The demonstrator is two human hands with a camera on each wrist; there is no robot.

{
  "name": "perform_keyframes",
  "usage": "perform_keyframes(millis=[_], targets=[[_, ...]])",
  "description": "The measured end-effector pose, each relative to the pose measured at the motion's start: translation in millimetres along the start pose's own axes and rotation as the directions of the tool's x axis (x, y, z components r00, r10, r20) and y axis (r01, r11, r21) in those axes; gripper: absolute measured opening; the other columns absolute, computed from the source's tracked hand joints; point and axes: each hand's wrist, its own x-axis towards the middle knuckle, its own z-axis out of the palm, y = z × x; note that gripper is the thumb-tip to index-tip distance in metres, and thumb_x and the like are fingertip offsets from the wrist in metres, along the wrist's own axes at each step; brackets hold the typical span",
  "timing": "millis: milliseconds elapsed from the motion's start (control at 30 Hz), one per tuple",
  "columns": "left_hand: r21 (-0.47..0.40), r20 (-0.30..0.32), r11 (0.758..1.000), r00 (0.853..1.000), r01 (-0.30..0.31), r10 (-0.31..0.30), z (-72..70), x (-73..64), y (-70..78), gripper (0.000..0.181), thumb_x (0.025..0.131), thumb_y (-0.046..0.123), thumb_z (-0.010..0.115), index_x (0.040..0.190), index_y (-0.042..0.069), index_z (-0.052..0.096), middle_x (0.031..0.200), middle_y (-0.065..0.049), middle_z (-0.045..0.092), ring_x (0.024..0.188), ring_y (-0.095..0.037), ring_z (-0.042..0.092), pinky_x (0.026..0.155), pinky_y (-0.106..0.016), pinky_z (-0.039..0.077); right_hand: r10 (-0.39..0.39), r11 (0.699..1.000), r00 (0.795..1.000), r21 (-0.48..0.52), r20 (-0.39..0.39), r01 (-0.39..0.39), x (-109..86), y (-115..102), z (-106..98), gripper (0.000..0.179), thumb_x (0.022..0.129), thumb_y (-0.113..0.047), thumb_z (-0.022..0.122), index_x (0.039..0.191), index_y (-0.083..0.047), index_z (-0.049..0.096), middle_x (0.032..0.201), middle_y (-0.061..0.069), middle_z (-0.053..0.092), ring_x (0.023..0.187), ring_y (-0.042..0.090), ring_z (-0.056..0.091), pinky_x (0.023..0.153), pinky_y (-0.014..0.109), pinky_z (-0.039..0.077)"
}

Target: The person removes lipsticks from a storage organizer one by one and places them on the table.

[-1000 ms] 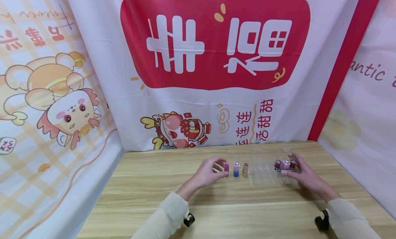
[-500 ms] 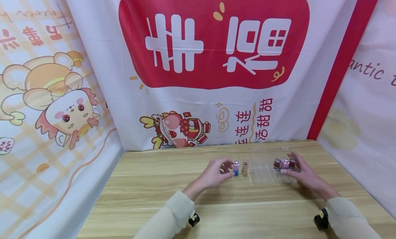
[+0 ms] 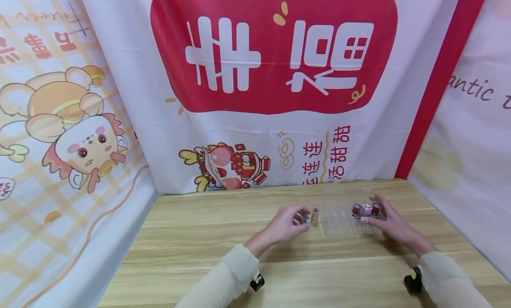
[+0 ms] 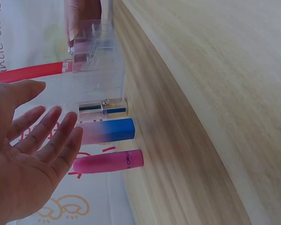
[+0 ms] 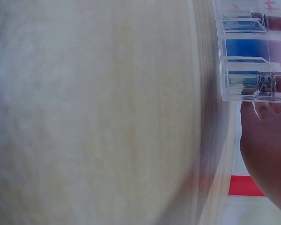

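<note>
My left hand (image 3: pixel 287 224) hovers beside a short row of lipsticks, its fingers spread and loosely bent in the left wrist view. Standing there are a gold lipstick (image 4: pixel 117 108), a pink-to-blue lipstick (image 4: pixel 114 130) and a bright pink tube (image 4: pixel 110 162). In the head view this hand hides the pink tube and most of the pink-to-blue one. My right hand (image 3: pixel 393 221) grips the right end of a clear lipstick organizer (image 3: pixel 337 219), thumb in front. Inside, a pink-to-blue lipstick (image 5: pixel 246 48) stands between two dark-red-capped clear tubes (image 3: pixel 356 209).
The organizer's left compartments hold nothing visible. A wooden table (image 3: pixel 191 237) lies beneath everything. Behind it hangs a printed white and red cloth (image 3: pixel 275 55), with more cloth on both sides. Black wrist cameras (image 3: pixel 257 282) sit at the cuffs.
My left hand has moved right along the lipstick row, from the pink tube past the pink-to-blue one toward the gold one. My right hand stays on the organizer.
</note>
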Motion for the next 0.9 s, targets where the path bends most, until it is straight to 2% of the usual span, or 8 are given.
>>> perform_keyframes(millis=[167,333,433,533,667,900], targets=[[0.003,0.002,1.0,1.0,0.01,-0.01,3.5,4.4,3.1,0.034,0.092,0.009,0.075,0.125,0.005,0.066,0.112,-0.007,0.07,0.093,-0.006,0.066,0.081,-0.016,0.055,0.003,1.0,1.0,0.001,0.001,-0.003,0.9,0.9,-0.3,0.103,0.098,-0.043,0.067,0.163,-0.009,-0.005,0.167,0.028,0.007,0.147,0.06,0.009,0.106,0.084,0.015],[0.012,-0.002,0.999,0.999,-0.032,0.032,8.1,10.6,7.5,0.034,0.092,0.005,0.073,0.125,0.004,0.066,0.112,-0.012,0.071,0.091,-0.005,0.066,0.084,-0.021,0.058,-0.006,1.0,1.0,0.006,-0.002,0.006,0.5,0.0,0.5,0.103,0.098,-0.042,0.068,0.163,-0.008,-0.004,0.167,0.028,0.009,0.147,0.06,0.01,0.107,0.083,0.015],[0.016,-0.001,0.999,0.999,-0.037,0.037,10.8,14.1,10.8,0.034,0.093,0.005,0.072,0.125,0.003,0.066,0.113,-0.013,0.071,0.093,-0.008,0.068,0.086,-0.022,0.058,-0.015,1.0,1.0,0.003,-0.006,0.015,0.1,0.1,0.5,0.102,0.098,-0.041,0.068,0.163,-0.008,-0.003,0.166,0.029,0.01,0.146,0.06,0.012,0.107,0.083,0.016],[0.019,-0.005,1.0,1.0,-0.024,0.024,13.2,16.5,13.3,0.034,0.093,0.007,0.073,0.125,0.004,0.065,0.114,-0.01,0.071,0.097,-0.013,0.069,0.086,-0.021,0.058,-0.02,1.0,1.0,-0.003,-0.01,0.02,-0.5,-0.1,1.0,0.101,0.098,-0.041,0.068,0.163,-0.008,-0.002,0.166,0.029,0.011,0.146,0.061,0.014,0.107,0.083,0.018],[0.034,-0.022,0.999,0.999,-0.026,0.027,15.8,20.3,15.7,0.033,0.093,0.01,0.073,0.125,0.006,0.066,0.112,-0.005,0.071,0.097,-0.013,0.07,0.087,-0.022,0.057,-0.019,1.0,1.0,-0.002,-0.01,0.019,0.0,-0.1,1.6,0.101,0.098,-0.041,0.068,0.163,-0.009,-0.002,0.166,0.029,0.01,0.146,0.061,0.013,0.107,0.083,0.018],[0.068,-0.032,0.997,0.999,-0.03,0.032,19.9,30.8,21.0,0.033,0.093,0.01,0.073,0.125,0.007,0.066,0.115,-0.009,0.072,0.099,-0.014,0.07,0.088,-0.023,0.057,-0.002,1.0,1.0,-0.006,-0.012,0.002,-0.3,-0.2,0.4,0.103,0.098,-0.043,0.068,0.163,-0.01,-0.005,0.166,0.028,0.009,0.147,0.06,0.012,0.107,0.083,0.017]])
